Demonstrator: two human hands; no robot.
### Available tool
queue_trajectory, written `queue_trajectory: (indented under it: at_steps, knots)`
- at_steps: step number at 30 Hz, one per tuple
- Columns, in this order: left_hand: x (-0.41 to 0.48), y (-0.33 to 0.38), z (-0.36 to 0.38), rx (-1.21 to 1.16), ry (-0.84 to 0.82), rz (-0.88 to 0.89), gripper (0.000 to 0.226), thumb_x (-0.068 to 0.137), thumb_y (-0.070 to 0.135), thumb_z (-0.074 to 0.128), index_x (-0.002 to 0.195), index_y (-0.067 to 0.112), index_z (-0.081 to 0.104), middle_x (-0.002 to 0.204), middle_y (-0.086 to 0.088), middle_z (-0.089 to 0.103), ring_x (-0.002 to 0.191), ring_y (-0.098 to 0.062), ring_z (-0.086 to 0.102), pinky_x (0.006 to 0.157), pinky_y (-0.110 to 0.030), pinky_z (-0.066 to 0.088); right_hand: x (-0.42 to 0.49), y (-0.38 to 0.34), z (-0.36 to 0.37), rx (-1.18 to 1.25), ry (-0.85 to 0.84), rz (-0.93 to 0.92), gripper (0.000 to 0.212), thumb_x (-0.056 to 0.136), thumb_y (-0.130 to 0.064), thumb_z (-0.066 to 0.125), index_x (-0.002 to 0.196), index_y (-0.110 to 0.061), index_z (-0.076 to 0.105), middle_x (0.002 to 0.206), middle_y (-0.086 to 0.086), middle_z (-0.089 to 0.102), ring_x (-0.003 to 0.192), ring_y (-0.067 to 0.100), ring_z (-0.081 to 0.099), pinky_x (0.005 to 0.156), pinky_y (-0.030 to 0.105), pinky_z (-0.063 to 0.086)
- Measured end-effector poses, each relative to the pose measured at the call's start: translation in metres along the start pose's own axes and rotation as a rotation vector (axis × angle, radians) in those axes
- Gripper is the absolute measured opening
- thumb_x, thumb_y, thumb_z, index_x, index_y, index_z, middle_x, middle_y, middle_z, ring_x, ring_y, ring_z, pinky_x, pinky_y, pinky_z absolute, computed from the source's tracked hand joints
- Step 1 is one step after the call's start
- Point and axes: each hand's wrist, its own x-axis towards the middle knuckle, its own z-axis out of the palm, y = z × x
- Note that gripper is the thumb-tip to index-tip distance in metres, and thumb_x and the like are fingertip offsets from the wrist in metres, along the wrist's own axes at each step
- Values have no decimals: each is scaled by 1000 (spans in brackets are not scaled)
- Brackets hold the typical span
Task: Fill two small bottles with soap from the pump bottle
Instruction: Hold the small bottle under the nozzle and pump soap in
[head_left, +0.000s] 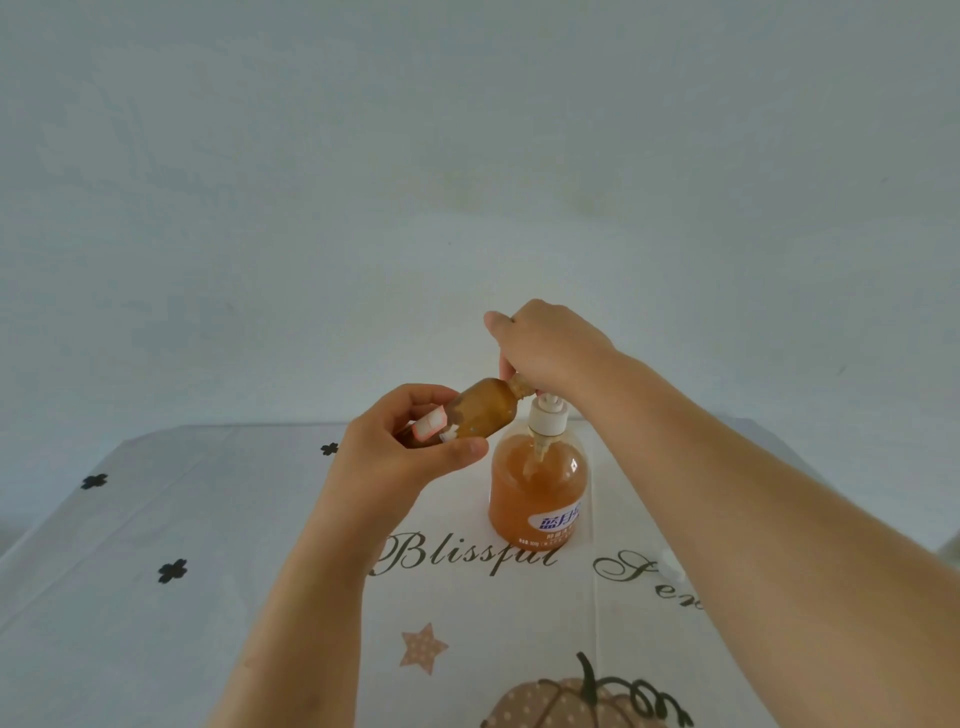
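Left hand (410, 441) is holding a small amber plastic bottle (485, 410) up off the table; fingers wrapped round its lower half, thumb across the front (a white-and-pink label peeks out between the fingers). The bottle is tipped on a slant, neck pointing up and to the right, tucked in under the right hand right at the pump.

Right hand (545, 348) sits on top of the white plastic pump head (545, 415); fingers bent down over it, thumb sticking out to the left. The back of the hand hides most of them, so I can't tell how firm the hold is; one fingertip shows just beside the small bottle's neck.

That pump head tops a big clear round pump bottle (535, 488) of orange soap; it stands upright on the table (218, 519), blue-and-white label facing the camera, well over half full.

The table has a white cloth with "Blissful" in script, black flowers, a tan star (422, 647) and a spotted pumpkin (561, 701) at the near edge. A small white thing (671, 566) pokes out from behind the right forearm; can't tell what it is.
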Motion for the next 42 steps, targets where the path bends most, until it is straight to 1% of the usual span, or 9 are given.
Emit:
queue_trajectory:
  at_steps: [3, 5, 8, 11, 17, 24, 29, 38, 42]
  knots:
    - [-1, -1, 0, 5, 7, -6, 38, 63, 19, 88, 95, 32, 71, 92, 1, 70, 85, -22, 68, 84, -40, 56, -4, -1, 0, -3, -22, -24, 46, 106, -33, 27, 108, -10, 66, 84, 9, 71, 82, 25, 68, 82, 37, 55]
    - [-1, 0, 0, 14, 10, -13, 40, 61, 23, 89, 95, 32, 70, 93, 1, 70, 86, -23, 68, 84, -39, 55, -6, -1, 0, -5, -43, -42, 45, 108, -34, 27, 115, -10, 65, 86, 10, 71, 83, 25, 68, 83, 37, 55]
    - [1, -1, -2, 31, -19, -33, 43, 60, 29, 90, 98, 32, 70, 91, 2, 69, 79, -18, 67, 72, -29, 54, -4, 2, -1, 38, -80, -57, 61, 106, -49, 27, 100, -8, 71, 78, 7, 70, 77, 23, 67, 70, 32, 49]
    - [1, 0, -5, 13, -65, -58, 36, 66, 22, 85, 99, 28, 71, 84, 2, 68, 67, -8, 62, 58, -14, 45, -3, 5, 2, 61, -80, -78, 68, 105, -55, 26, 87, -10, 74, 77, 5, 69, 76, 21, 66, 64, 30, 43]
    - [3, -4, -7, 0, -86, -90, 36, 65, 24, 83, 99, 28, 72, 79, 3, 67, 66, -10, 61, 59, -15, 45, 1, 10, 11, 50, -79, -71, 65, 105, -52, 27, 83, -13, 74, 79, 1, 63, 76, 19, 61, 62, 29, 39]
    - [1, -2, -6, 10, -73, -83, 34, 66, 23, 84, 97, 29, 72, 79, 2, 67, 66, -10, 62, 62, -19, 46, 2, 11, 11, 71, -83, -48, 56, 104, -49, 34, 90, -12, 73, 81, -1, 62, 75, 17, 59, 59, 28, 37]
    - [-3, 3, -5, -4, -94, -73, 31, 71, 23, 81, 102, 24, 72, 80, -8, 69, 65, -10, 64, 57, -12, 47, -1, 5, -1, 138, -86, -3, 59, 106, -43, 31, 79, -12, 73, 59, 0, 58, 64, 19, 58, 58, 29, 41]
    - [-2, 4, -5, -8, -72, -65, 33, 71, 24, 80, 104, 23, 71, 79, -9, 69, 61, -8, 63, 55, -11, 46, 0, 4, 1, 98, -87, -44, 63, 105, -49, 29, 77, -14, 73, 72, 4, 67, 71, 20, 64, 60, 29, 40]
    - [-1, 4, -5, 13, -80, -50, 33, 72, 24, 80, 104, 25, 71, 73, 6, 69, 62, -5, 62, 56, -10, 45, 3, 6, 1, 117, -109, -57, 56, 102, -49, 37, 81, -11, 73, 73, 4, 68, 70, 22, 64, 61, 30, 43]
